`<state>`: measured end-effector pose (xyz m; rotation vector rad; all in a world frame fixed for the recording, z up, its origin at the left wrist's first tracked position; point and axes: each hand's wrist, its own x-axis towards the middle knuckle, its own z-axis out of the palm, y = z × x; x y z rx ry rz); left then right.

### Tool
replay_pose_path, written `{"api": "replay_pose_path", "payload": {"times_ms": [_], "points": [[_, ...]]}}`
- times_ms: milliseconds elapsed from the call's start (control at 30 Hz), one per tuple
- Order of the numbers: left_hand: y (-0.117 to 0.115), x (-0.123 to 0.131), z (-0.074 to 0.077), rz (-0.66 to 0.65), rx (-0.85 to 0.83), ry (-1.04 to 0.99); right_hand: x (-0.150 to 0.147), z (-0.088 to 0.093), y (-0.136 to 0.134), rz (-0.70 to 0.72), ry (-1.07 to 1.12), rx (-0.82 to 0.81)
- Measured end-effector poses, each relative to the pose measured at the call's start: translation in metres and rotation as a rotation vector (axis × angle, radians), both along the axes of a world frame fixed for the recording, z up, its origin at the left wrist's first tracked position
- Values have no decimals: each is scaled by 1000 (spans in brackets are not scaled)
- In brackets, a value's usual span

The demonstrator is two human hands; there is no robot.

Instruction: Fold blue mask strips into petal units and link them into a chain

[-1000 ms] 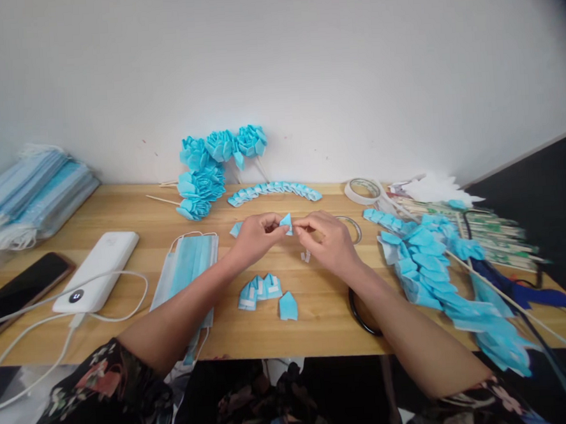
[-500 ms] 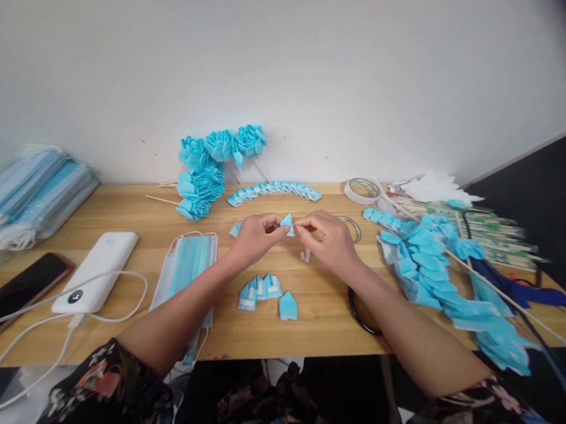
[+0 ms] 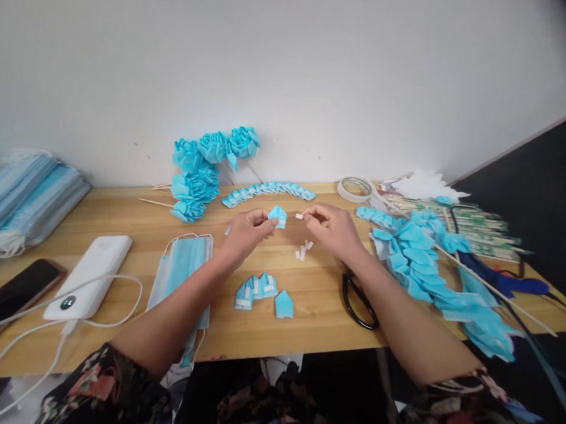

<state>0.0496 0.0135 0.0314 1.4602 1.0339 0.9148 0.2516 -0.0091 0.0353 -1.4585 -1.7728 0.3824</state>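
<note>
Between thumb and fingers, my left hand [image 3: 249, 232] pinches a folded blue petal [image 3: 278, 217] with a pointed top and a white strip on it. My right hand [image 3: 331, 229] is closed on a small white paper strip [image 3: 299, 216], held apart from the petal. Below that hand lie several white paper scraps [image 3: 304, 250] on the wooden table [image 3: 266, 334]. Nearer me are a few joined folded petals [image 3: 255, 290] with white strips, and a single blue petal [image 3: 284, 304]. Black-handled scissors [image 3: 360, 302] lie partly under my right forearm.
Blue flowers [image 3: 195, 182] on sticks and an arc of petals [image 3: 268, 190] lie toward the wall. Left are stacked masks [image 3: 28, 199], a phone [image 3: 27, 297], a power bank [image 3: 90, 275] and a mask [image 3: 185, 266]. Right are a tape roll [image 3: 355, 189], petal strips [image 3: 420, 255] and a blue-handled tool [image 3: 517, 284].
My hands have moved apart, and the white strip in my right hand is now away from the petal. The view has shifted slightly, showing more of the scraps and the scissors.
</note>
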Motion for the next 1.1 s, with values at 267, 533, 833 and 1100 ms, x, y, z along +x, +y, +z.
{"api": "replay_pose_path", "payload": {"times_ms": [267, 533, 833, 1100], "points": [[0, -1, 1, 40, -34, -35, 7, 3, 1, -67, -87, -11], [-2, 0, 3, 35, -42, -66, 3, 4, 0, 0, -1, -36], [-5, 3, 3, -34, -45, -80, -4, 2, -3, 255, 234, -167], [-9, 4, 6, -63, -19, -37, -10, -6, -3, 324, 294, -223]]}}
